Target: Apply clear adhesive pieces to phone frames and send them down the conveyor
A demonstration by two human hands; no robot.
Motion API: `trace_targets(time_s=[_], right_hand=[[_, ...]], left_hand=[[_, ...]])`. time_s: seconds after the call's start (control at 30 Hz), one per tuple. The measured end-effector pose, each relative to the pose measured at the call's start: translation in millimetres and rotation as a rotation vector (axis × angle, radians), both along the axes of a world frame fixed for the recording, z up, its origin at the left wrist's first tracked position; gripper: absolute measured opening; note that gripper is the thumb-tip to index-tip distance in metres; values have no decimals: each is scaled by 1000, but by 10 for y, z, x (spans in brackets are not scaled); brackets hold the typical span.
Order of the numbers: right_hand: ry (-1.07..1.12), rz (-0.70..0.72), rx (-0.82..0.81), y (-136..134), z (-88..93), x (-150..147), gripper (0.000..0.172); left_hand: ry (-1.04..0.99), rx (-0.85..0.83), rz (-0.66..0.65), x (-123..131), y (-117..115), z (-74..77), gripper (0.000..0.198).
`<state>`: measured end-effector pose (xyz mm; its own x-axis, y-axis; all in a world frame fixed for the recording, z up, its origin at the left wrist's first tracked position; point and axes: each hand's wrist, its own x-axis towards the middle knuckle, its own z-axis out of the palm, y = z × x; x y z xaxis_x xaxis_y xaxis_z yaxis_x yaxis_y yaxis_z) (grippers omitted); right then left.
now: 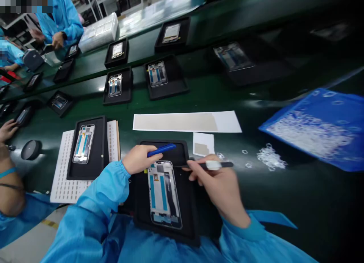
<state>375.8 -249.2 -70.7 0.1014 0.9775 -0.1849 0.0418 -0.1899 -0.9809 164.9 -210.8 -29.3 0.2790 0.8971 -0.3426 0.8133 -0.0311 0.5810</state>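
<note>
Phone frame (pixel 164 193) in black tray (pixel 187 217); left hand (pixel 138 159) around blue pen (pixel 161 149), right hand (pixel 217 183) apparently pinching tweezers (pixel 212 165).

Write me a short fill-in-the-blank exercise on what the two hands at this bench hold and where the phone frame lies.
1. The left hand holds a ____ pen-like tool.
2. The right hand holds dark tweezers wrapped with a ____ band.
3. The phone frame lies in a ____ tray.
4. The loose small rings lie to the ____ of that tray.

Missing words: blue; white; black; right
</note>
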Motion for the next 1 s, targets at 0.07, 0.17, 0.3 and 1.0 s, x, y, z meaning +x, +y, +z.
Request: trace_targets(time_s=[0.07, 0.17, 0.3, 1.0], right_hand=[[-48, 59, -6, -12, -35, -139, 44], [-122, 59, 5, 18, -83, -209, 45], [-207, 58, 28, 29, -111, -195, 45], [-299, 52, 132, -9, -125, -192, 38]], left_hand=[[-20, -67, -14, -22, -4, -79, 26], [-32, -93, -56, 27, 17, -131, 21], [18, -85, -96, 73, 51, -103, 18], [213, -69, -109, 132, -9, -88, 21]])
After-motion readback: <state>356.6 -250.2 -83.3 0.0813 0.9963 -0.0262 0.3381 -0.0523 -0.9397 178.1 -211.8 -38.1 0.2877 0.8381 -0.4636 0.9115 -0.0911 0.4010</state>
